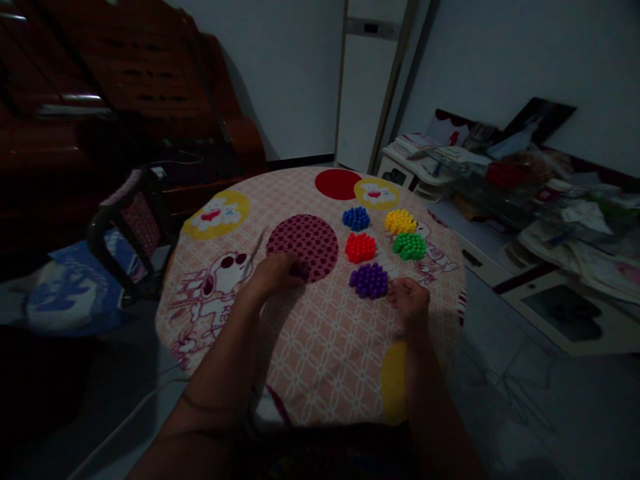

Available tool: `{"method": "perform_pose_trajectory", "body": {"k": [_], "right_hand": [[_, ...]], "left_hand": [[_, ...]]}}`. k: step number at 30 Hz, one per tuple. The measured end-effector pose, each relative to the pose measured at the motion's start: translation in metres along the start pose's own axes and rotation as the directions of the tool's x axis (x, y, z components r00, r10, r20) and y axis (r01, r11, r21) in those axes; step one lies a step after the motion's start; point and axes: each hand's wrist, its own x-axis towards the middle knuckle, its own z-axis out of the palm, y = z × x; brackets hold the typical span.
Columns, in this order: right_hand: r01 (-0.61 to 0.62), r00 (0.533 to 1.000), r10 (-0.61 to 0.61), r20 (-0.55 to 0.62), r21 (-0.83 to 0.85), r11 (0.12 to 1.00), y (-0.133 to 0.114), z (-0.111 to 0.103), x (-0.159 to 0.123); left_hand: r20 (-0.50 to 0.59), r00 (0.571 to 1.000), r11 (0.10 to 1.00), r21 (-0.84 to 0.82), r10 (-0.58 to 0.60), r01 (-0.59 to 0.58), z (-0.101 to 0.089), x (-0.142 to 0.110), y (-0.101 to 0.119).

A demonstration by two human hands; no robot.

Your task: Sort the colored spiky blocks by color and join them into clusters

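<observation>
Five small heaps of beads lie on a round table (320,360) with a printed cloth: blue (356,218), yellow (400,221), red (360,247), green (409,246) and purple (369,280). My left hand (274,273) rests on the cloth at the edge of a dark red checked circle (303,243), its fingers curled round something small and dark that I cannot make out. My right hand (409,300) lies just right of the purple heap, fingers curled in, touching or nearly touching it. Whether the right hand holds anything is hidden.
A thin stick-like object (255,252) lies on the cloth above my left hand. A chair with a dark frame (125,233) stands at the table's left. Dark wooden furniture (125,80) fills the back left. Cluttered low shelves with papers (525,187) run along the right.
</observation>
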Motion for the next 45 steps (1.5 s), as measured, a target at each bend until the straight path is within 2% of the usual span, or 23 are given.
{"method": "perform_pose_trajectory", "body": {"k": [3, 6, 8, 11, 13, 15, 19, 22, 25, 28, 30, 34, 38, 41, 45], "right_hand": [[0.019, 1.0, -0.019, -0.006, 0.013, 1.0, -0.001, 0.0, -0.001], [0.04, 0.996, -0.034, -0.081, 0.072, 0.997, -0.008, 0.001, -0.004], [0.072, 0.987, -0.055, -0.151, 0.11, 0.991, -0.016, 0.0, -0.008], [0.117, 0.981, -0.091, -0.174, 0.145, 0.983, -0.032, -0.002, -0.013], [0.112, 0.991, -0.098, -0.094, 0.155, 0.981, -0.044, -0.002, -0.018], [0.08, 0.996, -0.085, 0.026, 0.16, 0.984, -0.054, 0.0, -0.023], [-0.016, 0.978, -0.026, 0.208, 0.199, 0.98, -0.069, 0.007, -0.033], [-0.034, 0.974, -0.021, 0.227, 0.233, 0.972, -0.072, 0.009, -0.035], [0.027, 0.988, -0.056, 0.147, 0.188, 0.982, -0.071, 0.001, -0.032], [0.158, 0.987, -0.158, 0.006, -0.024, 0.987, -0.065, -0.013, -0.022], [0.243, 0.966, -0.257, -0.033, -0.231, 0.942, -0.06, -0.021, -0.016], [0.318, 0.938, -0.342, 0.056, -0.53, 0.786, -0.048, -0.022, -0.01], [0.365, 0.919, -0.368, 0.139, -0.65, 0.666, -0.039, -0.012, -0.009], [0.393, 0.911, -0.367, 0.189, -0.671, 0.629, -0.035, -0.008, -0.008], [0.409, 0.906, -0.37, 0.206, -0.652, 0.639, -0.032, -0.01, -0.006]], "left_hand": [[-0.019, 1.0, 0.998, -0.066, 0.015, -0.017, 0.003, 0.0, 0.0], [-0.049, 0.998, 0.949, -0.309, 0.048, -0.06, 0.006, 0.001, 0.017], [-0.058, 0.996, 0.838, -0.54, 0.06, -0.082, 0.009, 0.0, 0.035], [-0.036, 0.995, 0.585, -0.806, 0.097, -0.086, 0.021, -0.005, 0.064], [-0.003, 0.992, 0.435, -0.898, 0.128, -0.059, 0.029, -0.009, 0.082], [0.026, 0.986, 0.321, -0.947, 0.166, -0.029, 0.037, -0.014, 0.096], [0.055, 0.97, 0.195, -0.981, 0.235, 0.008, 0.048, -0.02, 0.113], [0.056, 0.961, 0.163, -0.987, 0.27, 0.012, 0.052, -0.022, 0.117], [0.028, 0.969, 0.164, -0.986, 0.245, -0.013, 0.054, -0.021, 0.115], [-0.038, 0.987, 0.155, -0.986, 0.157, -0.063, 0.054, -0.019, 0.11], [-0.073, 0.994, 0.146, -0.986, 0.085, -0.085, 0.055, -0.017, 0.106], [-0.071, 0.997, 0.137, -0.988, -0.006, -0.069, 0.055, -0.013, 0.1], [-0.069, 0.997, 0.148, -0.987, -0.037, -0.063, 0.055, -0.013, 0.101], [-0.067, 0.997, 0.157, -0.986, -0.049, -0.059, 0.056, -0.014, 0.103], [-0.053, 0.996, 0.156, -0.987, -0.075, -0.041, 0.059, -0.014, 0.102]]}}
